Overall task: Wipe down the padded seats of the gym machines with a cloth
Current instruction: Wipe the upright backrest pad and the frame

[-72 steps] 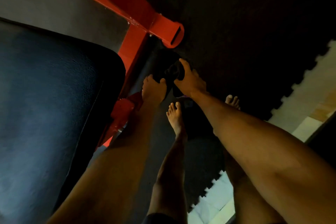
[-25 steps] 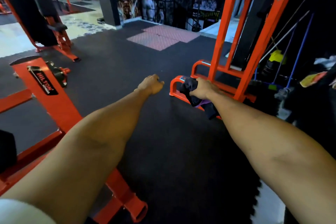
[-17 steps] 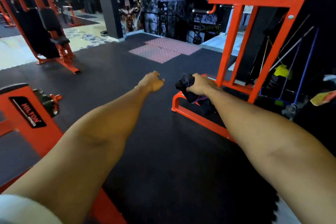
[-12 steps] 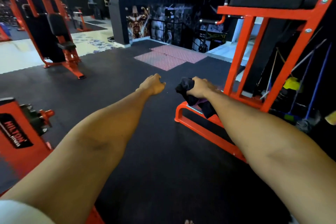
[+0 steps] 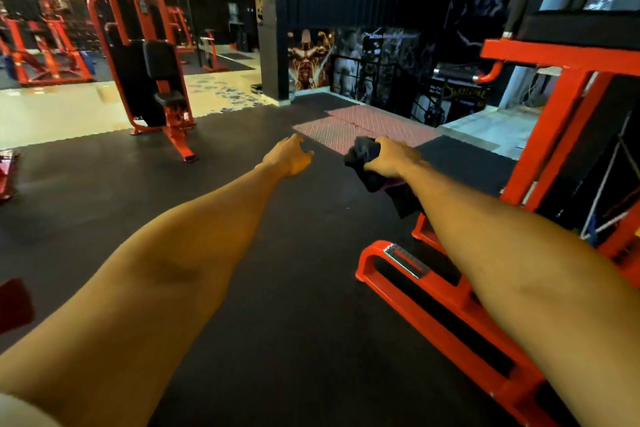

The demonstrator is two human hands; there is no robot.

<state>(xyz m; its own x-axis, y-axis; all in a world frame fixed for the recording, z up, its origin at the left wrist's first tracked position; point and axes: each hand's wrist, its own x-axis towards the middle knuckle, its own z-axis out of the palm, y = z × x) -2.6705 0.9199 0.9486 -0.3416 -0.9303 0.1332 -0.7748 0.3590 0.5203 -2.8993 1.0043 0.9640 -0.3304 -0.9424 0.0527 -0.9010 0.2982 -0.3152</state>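
Both my arms reach forward over the black rubber floor. My right hand (image 5: 389, 158) grips a dark bunched cloth (image 5: 363, 166) whose tail hangs below the wrist. My left hand (image 5: 289, 156) holds nothing, its fingers loosely curled. A red machine with a black padded seat (image 5: 169, 99) and black back pad (image 5: 160, 59) stands far off at the left, well beyond both hands. No seat is near my hands.
A red machine frame (image 5: 433, 291) with a foot bar runs along the floor at my right, its upright (image 5: 554, 135) rising beside it. A pink checkered mat (image 5: 356, 128) lies ahead. A dark pillar (image 5: 272, 21) stands at the centre back. Poles lean at the far right.
My view has risen from the seat and my feet to the gym floor ahead and swung left. The left hand let go of the cloth and its fist has loosened. The right hand keeps the cloth.
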